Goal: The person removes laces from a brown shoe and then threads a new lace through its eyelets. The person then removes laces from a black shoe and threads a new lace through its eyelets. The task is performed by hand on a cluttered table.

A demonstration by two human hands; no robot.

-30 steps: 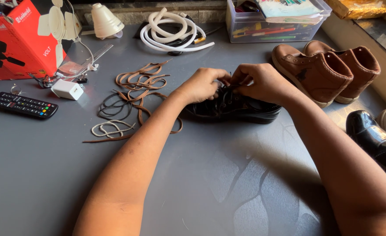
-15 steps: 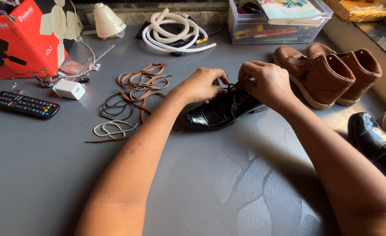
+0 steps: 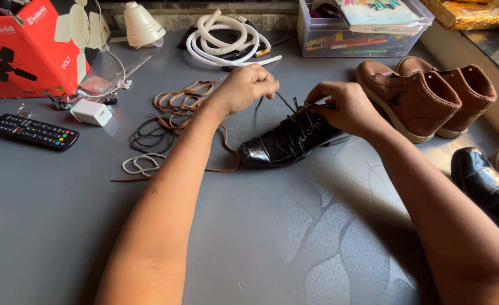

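Observation:
A glossy black lace-up shoe [image 3: 283,144] lies on the grey table [image 3: 272,237], toe pointing toward the lower left. My right hand [image 3: 340,107] grips the shoe at its ankle opening, holding it down. My left hand [image 3: 243,87] is raised above and left of the shoe, pinching the end of its black lace [image 3: 285,101], which runs taut from the fingers down to the eyelets.
Loose brown, black and white laces [image 3: 170,124] lie left of the shoe. A pair of brown boots [image 3: 424,93] stands at the right, another black shoe [image 3: 486,183] at the right edge. At the back are a remote [image 3: 32,131], white charger [image 3: 91,112], red box [image 3: 29,45], coiled white hose [image 3: 227,39] and clear bin [image 3: 362,28].
The shoe turned from lying side-on to toe pointing lower left. My left hand lifted up and away, pulling the black lace out taut. My right hand stayed on the shoe's opening.

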